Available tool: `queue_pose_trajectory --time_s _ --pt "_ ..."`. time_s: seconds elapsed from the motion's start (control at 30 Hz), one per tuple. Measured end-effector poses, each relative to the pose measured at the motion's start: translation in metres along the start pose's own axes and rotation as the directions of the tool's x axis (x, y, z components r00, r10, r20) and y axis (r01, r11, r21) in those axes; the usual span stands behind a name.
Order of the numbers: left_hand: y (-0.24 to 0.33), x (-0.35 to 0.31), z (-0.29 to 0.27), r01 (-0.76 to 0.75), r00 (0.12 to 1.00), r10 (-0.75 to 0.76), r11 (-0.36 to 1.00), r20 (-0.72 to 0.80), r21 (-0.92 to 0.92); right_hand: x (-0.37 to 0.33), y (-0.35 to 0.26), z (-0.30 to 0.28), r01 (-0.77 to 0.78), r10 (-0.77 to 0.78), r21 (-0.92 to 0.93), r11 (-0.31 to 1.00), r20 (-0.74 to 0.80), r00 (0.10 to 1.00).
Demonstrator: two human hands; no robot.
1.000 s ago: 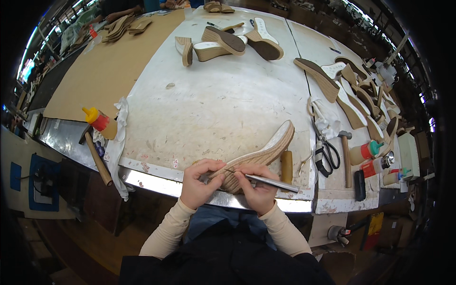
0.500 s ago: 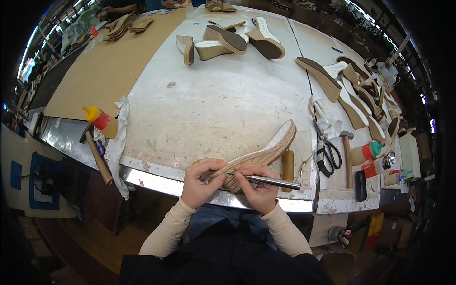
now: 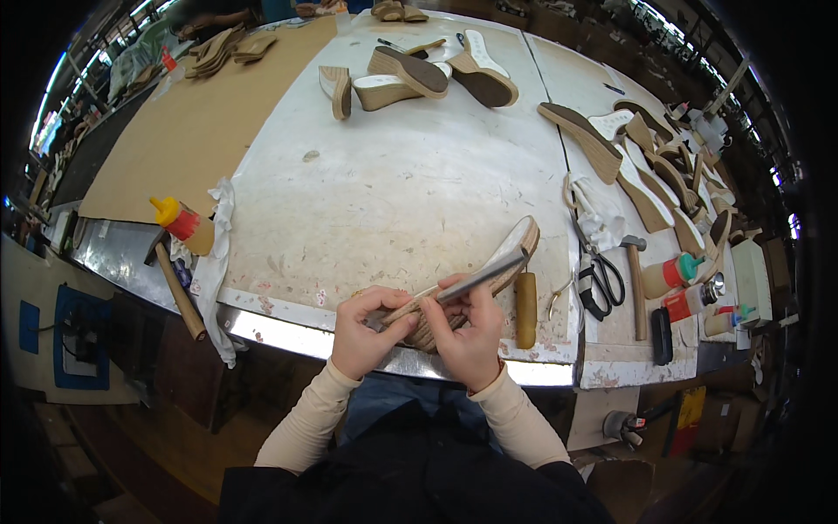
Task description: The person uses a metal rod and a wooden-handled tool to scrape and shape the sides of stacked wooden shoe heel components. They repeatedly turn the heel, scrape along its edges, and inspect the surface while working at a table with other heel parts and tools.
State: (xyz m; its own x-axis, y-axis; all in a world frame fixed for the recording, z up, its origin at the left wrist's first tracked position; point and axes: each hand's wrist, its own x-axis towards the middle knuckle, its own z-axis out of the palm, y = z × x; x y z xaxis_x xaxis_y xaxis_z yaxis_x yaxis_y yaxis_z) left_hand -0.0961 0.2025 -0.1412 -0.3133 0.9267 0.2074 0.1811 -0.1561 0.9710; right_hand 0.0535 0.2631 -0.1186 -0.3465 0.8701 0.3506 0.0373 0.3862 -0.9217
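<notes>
A woven-sided wedge shoe sole (image 3: 523, 232) with a white top lies slantwise at the table's front edge, its toe end pointing away to the right. My left hand (image 3: 362, 336) is closed around the heel end, thumb and fingers pinching its edge. In my right hand (image 3: 470, 341) is a slim grey metal rod-like tool (image 3: 491, 272), held like a pen and lying across the sole. The right fingertips rest near the sole's upper edge, close to the left thumb. My fingers hide the tool's working tip and part of the heel.
Right of the sole lie a yellowish cylinder (image 3: 525, 310), black-handled scissors (image 3: 601, 284), a hammer (image 3: 635, 279) and bottles. Another hammer (image 3: 179, 293) and a yellow-capped bottle (image 3: 185, 225) are at left. Wedge soles (image 3: 410, 72) sit at the back, with a pile (image 3: 676, 183) at right.
My right hand has turned the metal tool: its free end swung from pointing right, beyond the sole, to pointing up and away along it. My left hand still holds the heel end.
</notes>
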Motion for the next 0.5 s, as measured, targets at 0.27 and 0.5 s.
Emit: queue_pose_trajectory --time_s 0.27,0.5 --pt "-0.001 0.000 0.004 0.148 0.988 -0.151 0.976 -0.008 -0.160 0.011 -0.006 -0.005 -0.135 0.202 0.454 0.881 -0.103 0.974" --pt "-0.003 -0.004 0.013 -0.045 0.989 0.046 0.999 -0.137 0.008 0.005 0.000 -0.071 -0.023 0.191 0.452 0.892 -0.331 0.924"
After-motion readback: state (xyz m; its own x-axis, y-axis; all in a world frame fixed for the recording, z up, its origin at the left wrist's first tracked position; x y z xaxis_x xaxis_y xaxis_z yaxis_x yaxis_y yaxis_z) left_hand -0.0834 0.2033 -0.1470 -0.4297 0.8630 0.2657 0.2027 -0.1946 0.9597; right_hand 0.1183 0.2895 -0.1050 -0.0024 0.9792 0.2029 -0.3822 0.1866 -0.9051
